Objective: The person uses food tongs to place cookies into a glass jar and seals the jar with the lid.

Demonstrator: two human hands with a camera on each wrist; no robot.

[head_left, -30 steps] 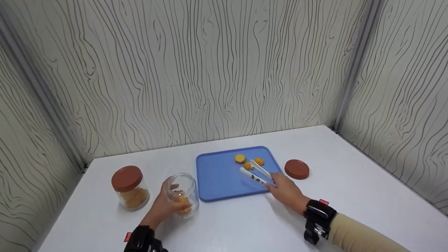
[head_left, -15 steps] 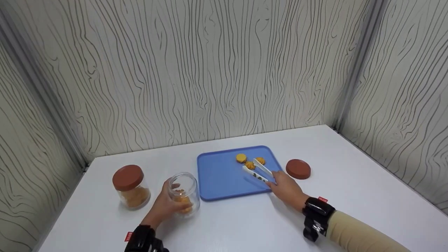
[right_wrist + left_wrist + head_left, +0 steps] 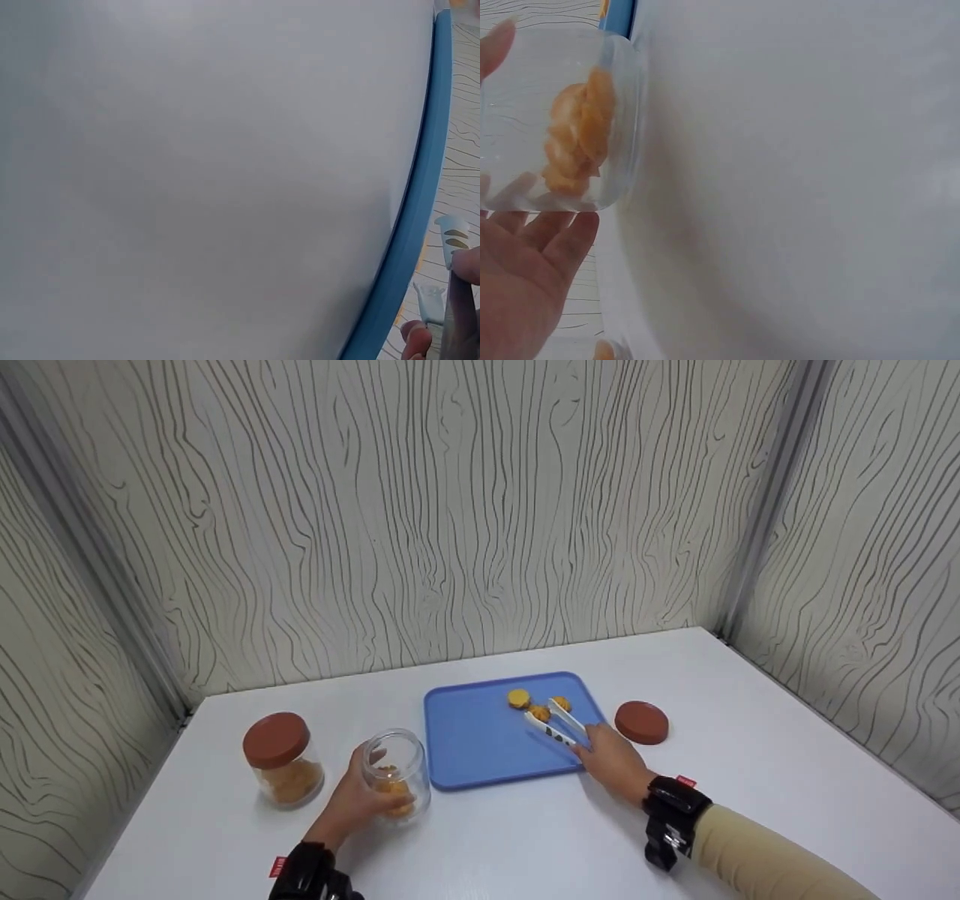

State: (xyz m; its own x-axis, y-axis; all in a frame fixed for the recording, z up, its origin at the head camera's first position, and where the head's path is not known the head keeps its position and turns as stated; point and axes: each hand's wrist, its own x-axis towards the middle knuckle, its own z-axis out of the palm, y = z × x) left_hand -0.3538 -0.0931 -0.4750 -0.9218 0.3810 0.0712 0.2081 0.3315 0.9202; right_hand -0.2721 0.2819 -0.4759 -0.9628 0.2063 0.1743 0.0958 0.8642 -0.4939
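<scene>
In the head view my left hand [image 3: 356, 799] grips an open glass jar [image 3: 413, 765] around its side. Orange cookies [image 3: 579, 135] lie at the bottom of that jar, seen through the glass in the left wrist view. My right hand [image 3: 613, 759] holds white tongs [image 3: 549, 730] with dark leaf marks. The tongs' arms are spread, their tips on either side of a swirled cookie [image 3: 538, 713] on the blue tray [image 3: 472, 750]. A second swirled cookie [image 3: 562, 704] sits just beyond the right tip. A smooth yellow cookie [image 3: 518, 698] is to the left.
A second jar [image 3: 292, 784] of cookies, capped with a red-brown lid [image 3: 275, 739], stands at the left. Another red-brown lid [image 3: 641, 722] lies right of the tray. White table [image 3: 510, 840] runs back to patterned wall panels [image 3: 450, 510].
The tongs have moved slightly forward over the tray, and their tips have spread to both sides of the middle cookie. My left hand keeps its hold on the jar.
</scene>
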